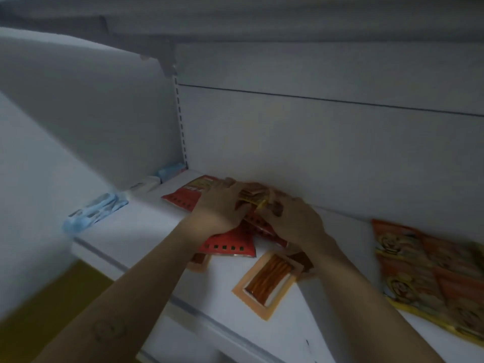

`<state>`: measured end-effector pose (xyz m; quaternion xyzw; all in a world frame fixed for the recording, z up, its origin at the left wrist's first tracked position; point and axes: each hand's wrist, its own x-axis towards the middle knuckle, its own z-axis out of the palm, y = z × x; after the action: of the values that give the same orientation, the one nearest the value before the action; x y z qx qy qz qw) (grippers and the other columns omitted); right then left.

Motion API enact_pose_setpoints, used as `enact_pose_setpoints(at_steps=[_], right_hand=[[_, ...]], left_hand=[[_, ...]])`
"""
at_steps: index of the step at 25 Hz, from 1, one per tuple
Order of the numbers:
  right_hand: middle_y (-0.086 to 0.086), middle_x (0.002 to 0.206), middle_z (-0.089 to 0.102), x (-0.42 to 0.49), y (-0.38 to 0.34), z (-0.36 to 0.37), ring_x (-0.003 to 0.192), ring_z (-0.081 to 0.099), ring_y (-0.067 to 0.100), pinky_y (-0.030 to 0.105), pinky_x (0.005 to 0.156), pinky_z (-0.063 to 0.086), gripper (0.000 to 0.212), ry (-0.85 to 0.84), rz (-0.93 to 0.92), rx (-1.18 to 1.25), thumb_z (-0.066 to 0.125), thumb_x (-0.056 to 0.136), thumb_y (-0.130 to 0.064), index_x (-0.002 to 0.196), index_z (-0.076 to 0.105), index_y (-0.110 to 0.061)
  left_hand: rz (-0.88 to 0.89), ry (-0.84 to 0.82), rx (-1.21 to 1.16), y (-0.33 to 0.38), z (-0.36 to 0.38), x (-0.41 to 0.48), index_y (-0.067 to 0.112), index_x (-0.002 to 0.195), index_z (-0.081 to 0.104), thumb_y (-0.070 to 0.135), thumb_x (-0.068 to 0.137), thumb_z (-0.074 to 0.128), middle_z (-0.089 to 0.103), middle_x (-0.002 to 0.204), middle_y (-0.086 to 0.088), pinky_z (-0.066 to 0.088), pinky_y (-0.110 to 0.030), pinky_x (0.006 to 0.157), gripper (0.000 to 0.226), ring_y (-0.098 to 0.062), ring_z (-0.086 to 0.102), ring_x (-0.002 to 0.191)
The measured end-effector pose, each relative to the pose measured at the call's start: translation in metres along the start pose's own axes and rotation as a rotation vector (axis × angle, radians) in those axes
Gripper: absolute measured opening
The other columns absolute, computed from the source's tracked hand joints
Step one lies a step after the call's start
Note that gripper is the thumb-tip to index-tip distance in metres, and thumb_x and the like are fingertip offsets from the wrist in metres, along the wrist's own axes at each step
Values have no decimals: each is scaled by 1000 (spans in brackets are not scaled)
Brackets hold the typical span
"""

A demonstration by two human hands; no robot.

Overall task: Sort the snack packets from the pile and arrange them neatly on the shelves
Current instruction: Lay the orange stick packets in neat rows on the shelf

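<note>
A pile of red snack packets [183, 197] lies on the white shelf [146, 231] against the back wall. My left hand [220, 205] rests on top of the pile with its fingers spread over the packets. My right hand [293, 221] grips a small yellow and brown packet [255, 197] at the pile's right side. Another red packet [230, 246] sticks out beneath my left wrist. An orange packet with a clear window showing brown sticks [267, 281] lies flat near the shelf's front edge. The frame is blurred.
A spread of orange and yellow packets [429, 273] covers the shelf at the right. Light blue packets [91, 213] sit on the neighbouring shelf at the left. A slotted upright [182, 121] and an upper shelf [235, 19] close in overhead.
</note>
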<state>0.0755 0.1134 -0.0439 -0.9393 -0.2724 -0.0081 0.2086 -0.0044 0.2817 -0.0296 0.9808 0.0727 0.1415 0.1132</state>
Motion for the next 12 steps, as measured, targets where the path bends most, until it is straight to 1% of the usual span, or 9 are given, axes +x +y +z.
enact_pose_setpoints(at_steps=[2,4,5,7,9,11,12], right_hand=[[2,135,57,7,-1,-2,123,53,26,35,96,45,59,-58,26,25,54,87,-63,135,53,-30],[2,129,60,14,-3,-5,117,57,26,34,92,47,57,-90,98,26,57,85,-63,129,59,-27],[2,125,62,17,-6,-4,115,58,27,35,92,48,55,-92,147,27,58,85,-62,125,62,-24],[4,116,65,21,-14,3,109,60,29,37,91,49,49,-30,226,25,55,86,-62,114,66,-23],[6,109,67,22,-17,13,105,60,31,38,91,48,42,77,294,13,48,92,-58,109,69,-26],[6,106,67,21,-17,21,103,59,32,37,91,47,36,176,330,-13,46,96,-51,109,70,-28],[5,105,68,21,-14,22,102,60,31,37,90,47,32,221,325,-6,49,96,-48,108,70,-28]], left_hand=[[15,-3,-25,-9,0,26,22,136,52,49,90,43,52,136,-9,41,-46,102,55,-32,48,123],[-45,-7,-88,-18,1,50,22,138,50,47,96,47,50,139,-10,41,-47,103,50,-33,46,126],[-97,-49,-120,-23,1,61,23,141,46,48,96,48,49,140,-11,41,-47,104,52,-33,45,127],[-174,-194,-185,-29,3,79,21,147,38,51,96,48,47,145,-13,39,-45,108,60,-34,45,130],[-124,-293,-226,-27,8,85,16,147,38,45,99,46,43,149,-12,36,-38,109,57,-32,43,133],[-62,-268,-272,-28,15,83,13,143,44,39,100,48,46,147,-10,36,-34,104,50,-29,45,131],[-71,-239,-320,-31,17,82,13,142,45,38,99,51,48,146,-10,36,-33,103,50,-28,46,130]])
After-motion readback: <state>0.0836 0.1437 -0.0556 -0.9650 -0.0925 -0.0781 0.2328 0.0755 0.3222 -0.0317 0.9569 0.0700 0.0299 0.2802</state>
